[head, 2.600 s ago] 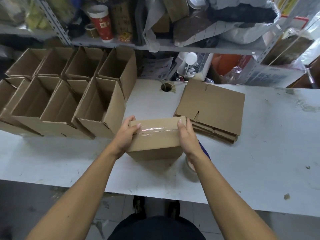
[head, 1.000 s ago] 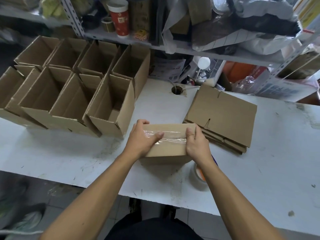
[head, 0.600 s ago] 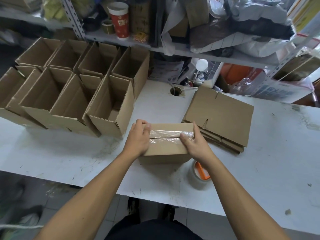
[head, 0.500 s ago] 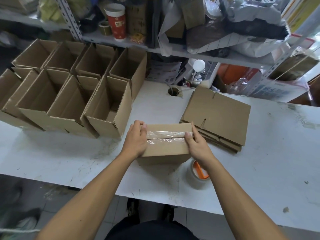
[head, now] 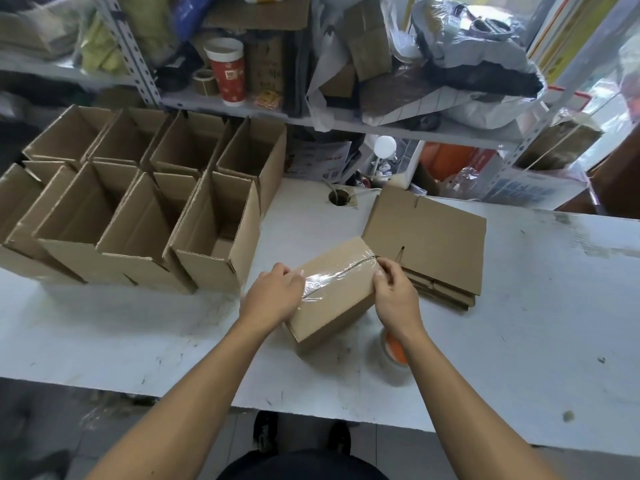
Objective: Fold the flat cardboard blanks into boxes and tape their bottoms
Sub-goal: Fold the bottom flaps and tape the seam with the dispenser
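Cardboard box (head: 332, 299), upside down on the white bench (head: 519, 323), sits between both hands with its taped bottom facing up and turned at a slant to the bench edge. Left hand (head: 273, 299) lies over the box's near left corner, fingers bent down across the end of the clear tape strip (head: 337, 273), which runs along the centre seam and shines under the light. Right hand (head: 394, 296) is at the box's right end, thumb and fingertips drawn together at the far end of the tape; whether they pinch the tape or just press it down I cannot tell. Tape roll (head: 393, 355) with an orange core stands on the bench just below the right wrist, partly hidden by the forearm. Stack of flat blanks (head: 429, 237) lies just beside the box on its far right, the box's corner touching or overlapping the stack's edge. On the left part of the bench stand open finished boxes (head: 138, 209) in two packed rows, mouths up, flaps raised. A round cable hole (head: 338, 196) opens in the bench behind the box. Behind that, a metal shelf (head: 381, 126) carries a red paper cup (head: 227, 72), bags and loose cardboard.
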